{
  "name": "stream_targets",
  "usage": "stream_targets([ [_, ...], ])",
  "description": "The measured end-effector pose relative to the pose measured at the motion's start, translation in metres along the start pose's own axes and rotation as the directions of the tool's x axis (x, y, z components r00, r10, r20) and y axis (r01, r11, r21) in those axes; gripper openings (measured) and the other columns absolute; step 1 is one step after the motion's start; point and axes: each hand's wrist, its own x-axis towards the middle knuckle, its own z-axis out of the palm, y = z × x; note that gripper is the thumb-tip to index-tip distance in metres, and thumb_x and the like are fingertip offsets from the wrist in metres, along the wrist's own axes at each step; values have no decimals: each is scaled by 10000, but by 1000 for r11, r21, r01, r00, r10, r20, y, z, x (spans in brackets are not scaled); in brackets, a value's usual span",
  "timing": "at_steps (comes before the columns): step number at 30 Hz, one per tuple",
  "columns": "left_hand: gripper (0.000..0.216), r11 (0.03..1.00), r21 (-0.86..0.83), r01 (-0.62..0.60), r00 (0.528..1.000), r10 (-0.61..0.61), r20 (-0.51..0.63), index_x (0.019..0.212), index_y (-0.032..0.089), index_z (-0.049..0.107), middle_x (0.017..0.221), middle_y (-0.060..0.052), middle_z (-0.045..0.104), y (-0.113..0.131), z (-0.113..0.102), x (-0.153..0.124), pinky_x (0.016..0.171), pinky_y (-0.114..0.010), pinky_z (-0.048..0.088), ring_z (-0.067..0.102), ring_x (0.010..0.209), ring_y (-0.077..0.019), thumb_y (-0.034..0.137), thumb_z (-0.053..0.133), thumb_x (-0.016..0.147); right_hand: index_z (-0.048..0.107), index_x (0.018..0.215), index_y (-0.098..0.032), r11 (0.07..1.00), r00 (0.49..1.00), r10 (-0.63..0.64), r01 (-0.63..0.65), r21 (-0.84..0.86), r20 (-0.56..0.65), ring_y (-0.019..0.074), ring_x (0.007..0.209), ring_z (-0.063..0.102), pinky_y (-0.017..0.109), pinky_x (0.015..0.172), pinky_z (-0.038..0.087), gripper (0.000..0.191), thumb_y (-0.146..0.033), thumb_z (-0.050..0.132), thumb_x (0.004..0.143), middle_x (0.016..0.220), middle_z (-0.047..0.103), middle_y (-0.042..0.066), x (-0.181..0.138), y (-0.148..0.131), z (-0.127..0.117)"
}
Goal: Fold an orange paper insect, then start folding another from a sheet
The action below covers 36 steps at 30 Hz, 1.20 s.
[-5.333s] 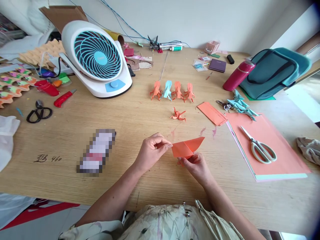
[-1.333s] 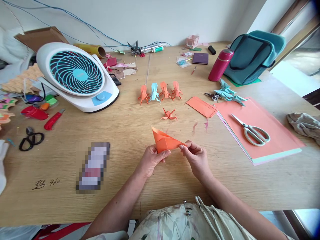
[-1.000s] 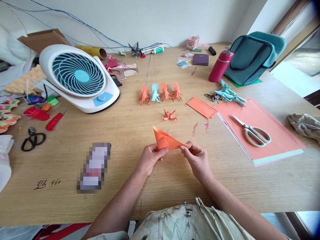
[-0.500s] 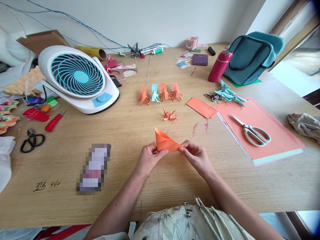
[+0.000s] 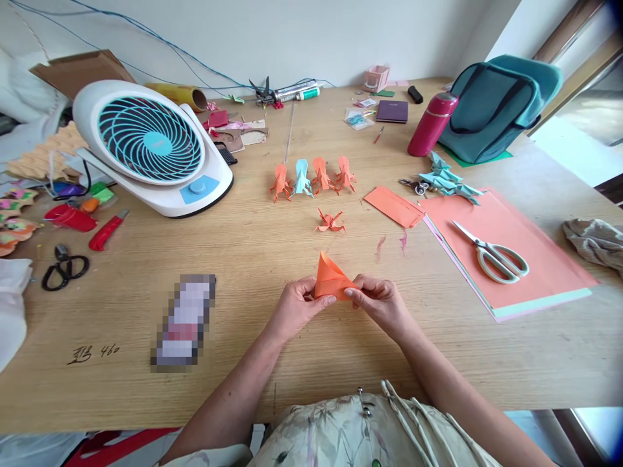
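Observation:
A partly folded sheet of orange paper (image 5: 331, 277) is held between both hands above the table, with a pointed flap standing up on its left. My left hand (image 5: 299, 305) is closed on its left side, thumb along the lower edge. At the right corner, my right hand (image 5: 382, 301) pinches the paper between thumb and fingers. Just beyond lies a small orange origami figure (image 5: 330, 221). Behind that, several folded paper figures stand in a row, among them a light blue one (image 5: 302, 178) and an orange one (image 5: 322, 175).
White-handled scissors (image 5: 496, 256) lie on large coloured sheets (image 5: 530, 279) at right, near cut orange strips (image 5: 393, 206). A pink bottle (image 5: 432, 124) stands by a teal bag (image 5: 496, 107). At left are a fan (image 5: 158, 146), a phone (image 5: 183, 321), black scissors (image 5: 64, 267) and a red cutter (image 5: 108, 230).
My left hand has shifted right, closer to my right hand. The paper's raised flap has moved right and looks narrower. The whole view has tilted slightly.

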Motion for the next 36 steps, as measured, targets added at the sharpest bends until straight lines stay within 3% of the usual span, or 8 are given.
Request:
stream_targets([
  [6, 323, 998, -58, 35, 999, -38, -37, 647, 147, 696, 657, 19, 587, 4, -9, 1, 609, -236, 379, 496, 619, -112, 419, 870, 641, 618, 593, -196, 1000, 998, -6, 7, 12, -57, 131, 566, 476, 263, 542, 377, 411, -526, 722, 815, 576, 561, 0, 1, 2, 0],
  [11, 349, 998, -51, 25, 997, -29, -73, 595, 151, 675, 630, 26, 567, 6, -12, 2, 578, -232, 349, 448, 584, -95, 432, 879, 629, 615, 592, -199, 1000, 996, -13, 14, 18, -83, 127, 544, 454, 263, 520, 357, 396, -510, 727, 810, 564, 544, -6, 1, 3, 1],
  [16, 384, 1000, 1, -12, 995, 12, -96, 584, 144, 659, 606, 26, 533, 5, -12, 2, 563, -231, 318, 428, 582, -96, 464, 855, 662, 607, 574, -202, 1000, 996, -21, 21, 0, -89, 130, 541, 470, 261, 509, 371, 429, -547, 719, 803, 567, 560, 3, 1, 1, 2],
  [21, 360, 996, 55, -72, 997, 73, -24, 657, 150, 707, 677, 3, 559, 7, -15, 3, 587, -236, 342, 463, 633, -115, 488, 821, 707, 608, 581, -203, 999, 996, -41, 40, -9, -84, 130, 547, 467, 260, 518, 379, 423, -546, 721, 803, 569, 556, 1, 1, -1, 2],
  [27, 497, 974, 175, -146, 988, 153, -23, 482, 158, 548, 554, 40, 377, 9, -20, 2, 542, -239, 258, 333, 557, -94, 501, 787, 752, 609, 586, -202, 1000, 998, -28, 27, -13, -55, 131, 550, 459, 261, 515, 371, 434, -560, 712, 809, 567, 550, -1, 0, -2, 1],
  [33, 317, 970, 123, -207, 978, 208, 10, 692, 180, 753, 686, 10, 456, 6, -19, 3, 579, -247, 312, 410, 640, -121, 487, 794, 756, 614, 587, -202, 999, 998, -40, 40, -11, -40, 131, 561, 471, 264, 538, 373, 415, -532, 716, 818, 583, 554, -2, -1, -1, 3],
  [36, 337, 974, 116, -193, 981, 195, -3, 623, 178, 730, 666, 13, 420, 5, -18, 3, 583, -254, 305, 391, 639, -125, 476, 787, 770, 615, 593, -204, 999, 999, -35, 34, -16, -21, 132, 555, 475, 266, 538, 375, 403, -515, 710, 831, 583, 561, -1, -2, -1, 4],
])
